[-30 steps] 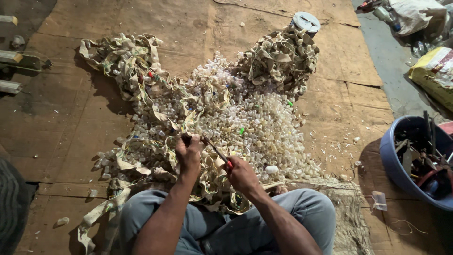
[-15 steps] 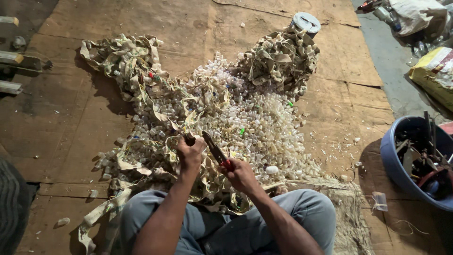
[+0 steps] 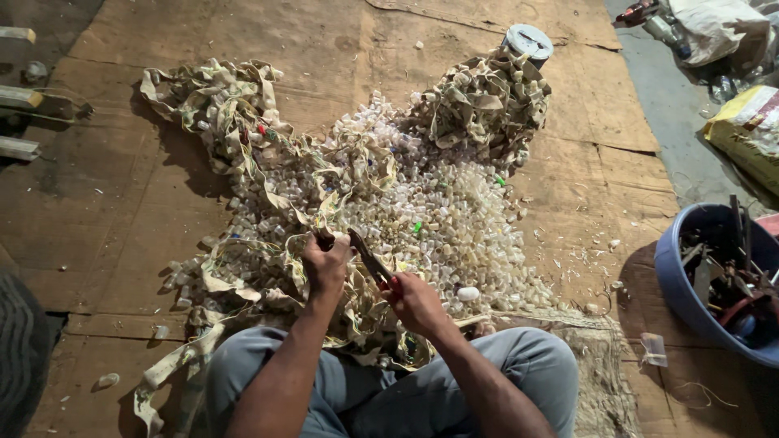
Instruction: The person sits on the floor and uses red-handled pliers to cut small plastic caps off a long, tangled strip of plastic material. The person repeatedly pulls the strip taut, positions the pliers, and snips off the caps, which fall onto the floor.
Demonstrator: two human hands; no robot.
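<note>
Left hand (image 3: 326, 264): raised over the lap, fingers clenched around a pale strip (image 3: 268, 296) from the tangle.
Right hand (image 3: 415, 302): closed on the red handles of the cutters (image 3: 372, 261), blades angled up-left toward the left hand.
Pile of small white pieces (image 3: 430, 219): on the cardboard (image 3: 138, 186), just ahead of both hands.
Blue tub (image 3: 690, 276): far right.
Change: hands and cutters barely shifted since half a second ago.

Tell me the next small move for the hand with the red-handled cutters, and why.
Probably close the red-handled metal cutters on the pale tangled strip: the right hand points their blades at the left hand, which grips that strip over the heap of small whitish cut pieces.
</note>
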